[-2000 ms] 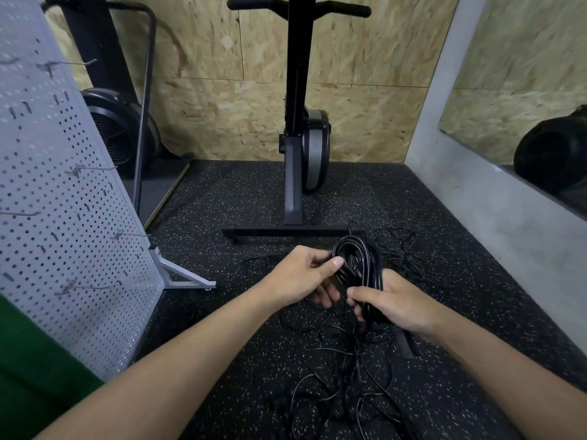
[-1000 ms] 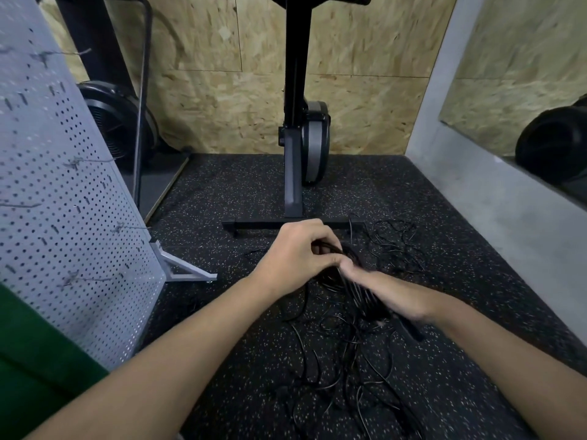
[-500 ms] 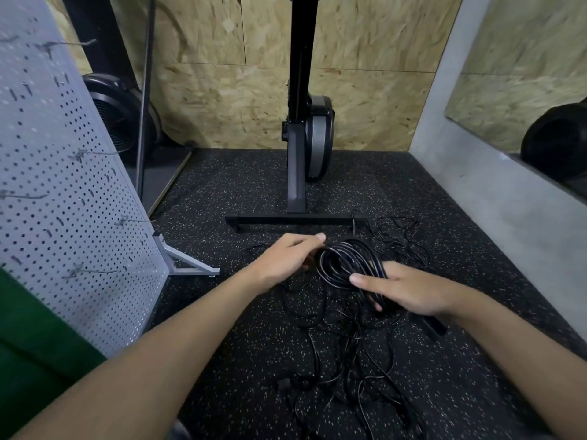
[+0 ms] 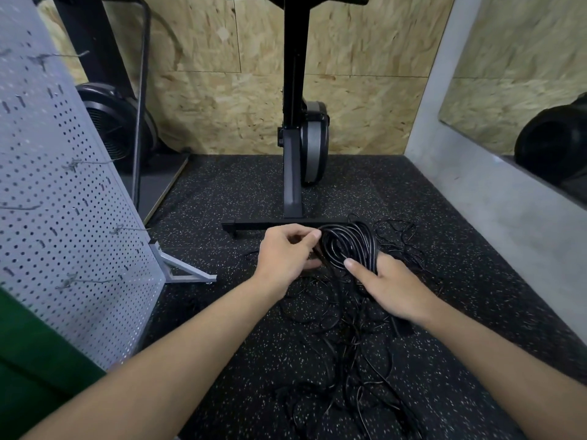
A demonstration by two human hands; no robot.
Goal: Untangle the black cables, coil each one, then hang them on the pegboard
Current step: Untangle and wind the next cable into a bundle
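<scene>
Speckled rubber flooring (image 4: pixel 241 192) is carrying loose black cables (image 4: pixel 349 360); the right hand (image 4: pixel 394 290) is gripping the coil (image 4: pixel 347 246) above them, and the left hand (image 4: pixel 282 255) is pinching a strand. I'm guessing the trailing tangle could snag, springing loops loose.

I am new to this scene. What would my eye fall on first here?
First, the coil of black cable at the centre, held by the right hand, with the left hand pinching its left edge. Below it, a tangle of loose cables lies on the speckled floor. A pale pegboard stands at the left.
</scene>
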